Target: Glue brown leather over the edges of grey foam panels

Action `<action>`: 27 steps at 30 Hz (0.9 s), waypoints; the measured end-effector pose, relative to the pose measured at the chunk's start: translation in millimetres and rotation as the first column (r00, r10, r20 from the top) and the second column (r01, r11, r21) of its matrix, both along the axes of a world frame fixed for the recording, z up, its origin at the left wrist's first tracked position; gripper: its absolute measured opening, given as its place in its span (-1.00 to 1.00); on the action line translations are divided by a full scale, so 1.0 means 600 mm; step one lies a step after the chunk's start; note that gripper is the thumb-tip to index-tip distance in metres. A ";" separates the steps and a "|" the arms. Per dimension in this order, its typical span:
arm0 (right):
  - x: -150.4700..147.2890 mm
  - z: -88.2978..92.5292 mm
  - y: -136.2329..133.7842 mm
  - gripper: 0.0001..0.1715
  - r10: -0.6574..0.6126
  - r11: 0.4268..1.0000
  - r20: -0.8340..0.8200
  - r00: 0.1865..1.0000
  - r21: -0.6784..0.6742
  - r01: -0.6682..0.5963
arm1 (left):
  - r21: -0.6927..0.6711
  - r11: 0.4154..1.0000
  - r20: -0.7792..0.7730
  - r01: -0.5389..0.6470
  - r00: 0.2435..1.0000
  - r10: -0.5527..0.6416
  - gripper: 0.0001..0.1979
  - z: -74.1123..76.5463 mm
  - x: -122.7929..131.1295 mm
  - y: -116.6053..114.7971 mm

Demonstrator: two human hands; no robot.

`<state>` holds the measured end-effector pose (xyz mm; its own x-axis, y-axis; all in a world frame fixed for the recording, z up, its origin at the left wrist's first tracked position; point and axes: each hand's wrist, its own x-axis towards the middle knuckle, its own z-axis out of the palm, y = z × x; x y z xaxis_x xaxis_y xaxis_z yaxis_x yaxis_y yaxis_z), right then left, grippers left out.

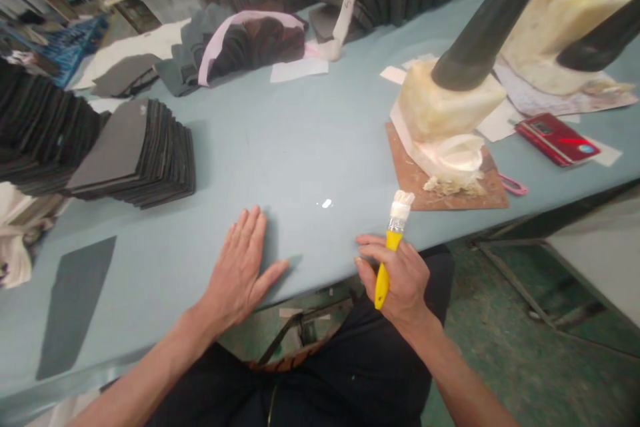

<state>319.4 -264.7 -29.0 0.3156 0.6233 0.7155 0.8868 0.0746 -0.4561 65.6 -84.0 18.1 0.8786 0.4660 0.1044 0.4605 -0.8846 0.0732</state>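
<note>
Flat on the blue-grey table point(310, 140), near its front edge, lies my left hand point(243, 267), fingers stretched out and nothing in it. My right hand point(400, 273) holds a yellow-handled brush point(393, 240) with its white-coated bristles pointing up and away. A small white spot point(327, 203) shows on the table between and beyond my hands. Just past the brush, a pale container point(440, 107) with a dark cylindrical object point(480, 33) in its top rests on a brown board point(420, 187). White, crusted material is heaped at the container's near side.
Stacked dark pieces point(155, 153) stand at the left, with a single dark piece point(77, 303) nearer. More dark pieces point(255, 40) line the back. A red device point(557, 140), pink-handled scissors point(515, 185) and a second pale container point(560, 27) are at the right.
</note>
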 end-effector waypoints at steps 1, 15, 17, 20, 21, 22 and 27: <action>0.000 0.001 0.000 -0.87 0.003 1.000 0.001 1.000 -0.002 -0.003 | 0.019 0.998 -0.035 -0.054 0.998 0.055 -0.09 -0.008 -0.007 0.013; 0.000 -0.007 0.002 -0.87 -0.049 0.998 0.031 0.998 -0.032 0.050 | -0.073 0.986 -0.112 0.151 0.981 -0.158 0.07 -0.006 0.018 -0.026; -0.001 -0.008 0.002 -0.86 -0.066 0.997 0.045 0.997 -0.039 0.068 | -0.107 0.973 -0.108 0.204 0.971 -0.215 0.10 -0.001 0.014 -0.054; -0.003 -0.009 0.003 -0.84 -0.086 0.995 0.067 0.994 -0.046 0.089 | -0.164 0.949 -0.101 0.269 0.953 -0.287 0.11 0.006 0.000 -0.094; -0.003 -0.010 0.003 -0.84 -0.088 0.995 0.073 0.993 -0.046 0.092 | -0.184 0.938 -0.095 0.294 0.944 -0.315 0.10 0.009 -0.007 -0.103; -0.003 -0.010 0.003 -0.84 -0.088 0.995 0.079 0.993 -0.047 0.092 | -0.205 0.924 -0.085 0.322 0.935 -0.344 0.07 0.010 -0.014 -0.111; -0.005 -0.016 0.004 -0.82 -0.090 0.995 0.101 0.991 -0.042 0.095 | -0.299 0.814 0.056 0.498 0.861 -0.506 -0.15 0.021 -0.050 -0.122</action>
